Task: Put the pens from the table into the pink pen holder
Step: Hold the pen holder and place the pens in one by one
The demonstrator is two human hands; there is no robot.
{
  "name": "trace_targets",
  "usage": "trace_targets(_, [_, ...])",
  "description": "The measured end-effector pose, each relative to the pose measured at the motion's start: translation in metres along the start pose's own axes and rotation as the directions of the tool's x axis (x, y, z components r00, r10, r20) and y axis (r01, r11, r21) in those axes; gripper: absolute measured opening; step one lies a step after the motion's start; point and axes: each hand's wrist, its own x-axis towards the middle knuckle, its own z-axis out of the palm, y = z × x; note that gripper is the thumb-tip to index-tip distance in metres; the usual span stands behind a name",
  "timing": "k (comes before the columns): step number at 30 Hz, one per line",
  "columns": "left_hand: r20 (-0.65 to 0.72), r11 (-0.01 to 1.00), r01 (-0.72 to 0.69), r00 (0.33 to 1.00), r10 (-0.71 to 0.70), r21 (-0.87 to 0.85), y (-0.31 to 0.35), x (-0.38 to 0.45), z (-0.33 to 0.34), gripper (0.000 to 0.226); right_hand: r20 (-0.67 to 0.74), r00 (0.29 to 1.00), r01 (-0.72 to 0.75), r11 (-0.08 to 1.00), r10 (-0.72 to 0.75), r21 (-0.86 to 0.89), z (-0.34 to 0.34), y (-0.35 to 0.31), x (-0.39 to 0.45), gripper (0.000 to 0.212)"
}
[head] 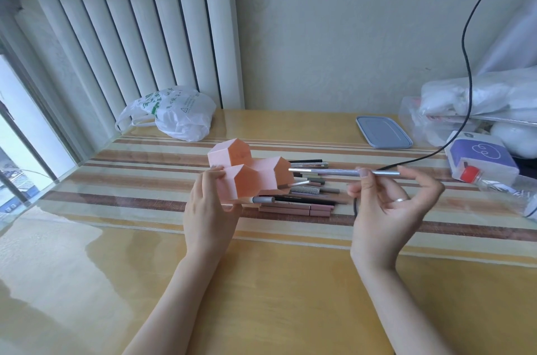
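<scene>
Both forearms reach in from the near edge over the glossy yellow wooden table [261, 282]. Left hand [207, 209] stands thumb-up, fingers wrapped round the near cell of the pink hexagon-celled plastic pen holder [250, 174], which is tipped, openings facing right. Right hand [392, 206] is raised, palm toward the person, thumb and forefinger pinching a slim silver pen [334, 171] held level, tip at a cell mouth. A heap of grey, black and pink pens [302, 197] lies just beside the holder.
</scene>
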Motion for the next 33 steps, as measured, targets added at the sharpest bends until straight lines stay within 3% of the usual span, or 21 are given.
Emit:
trace_targets(6, [0.012, 0.998, -0.054, 0.998, 0.054, -0.026, 0.001, -0.002, 0.002, 0.065, 0.114, 0.991, 0.080, 0.987, -0.065, -0.138, 0.004, 0.021, -0.009, 0.028])
trace_targets(11, [0.010, 0.999, -0.043, 0.999, 0.043, -0.034, 0.000, -0.002, 0.001, 0.063, 0.507, 0.862, 0.214, 0.891, 0.020, -0.400, 0.007, 0.043, -0.017, 0.003])
trace_targets(14, [0.004, 0.999, -0.022, 1.000, 0.022, -0.025, -0.001, -0.001, 0.000, 0.061, 0.463, 0.886, 0.193, 0.911, -0.002, -0.364, 0.007, 0.042, -0.013, 0.022])
trace_targets(16, [-0.006, 1.000, -0.001, 1.000, 0.000, -0.020, -0.001, -0.001, 0.001, 0.060, 0.405, 0.914, 0.179, 0.897, 0.000, -0.404, 0.003, 0.041, -0.006, 0.016])
trace_targets(18, [-0.018, 0.999, 0.033, 0.999, -0.034, -0.019, -0.001, 0.000, 0.001, 0.060, 0.478, 0.873, 0.218, 0.802, 0.093, -0.555, -0.003, 0.046, 0.001, 0.004])
trace_targets(20, [-0.024, 0.997, 0.071, 0.997, -0.072, -0.025, -0.001, 0.000, 0.001, 0.060, 0.576, 0.772, 0.278, 0.672, 0.269, -0.686, -0.008, 0.048, 0.002, 0.007])
trace_targets(23, [-0.021, 0.996, 0.084, 0.996, -0.085, -0.032, -0.001, 0.001, 0.002, 0.061, 0.623, 0.686, 0.382, 0.542, 0.377, -0.749, -0.013, 0.046, 0.001, 0.008])
trace_targets(30, [-0.018, 0.997, 0.080, 0.997, -0.080, -0.024, -0.001, 0.000, 0.002, 0.061, 0.653, 0.641, 0.483, 0.448, 0.404, -0.752, -0.013, 0.044, 0.002, 0.006])
trace_targets(33, [-0.016, 0.996, 0.088, 0.996, -0.089, -0.021, -0.001, 0.000, 0.001, 0.062, 0.667, 0.631, 0.491, 0.463, 0.395, -0.738, -0.015, 0.046, 0.003, 0.006])
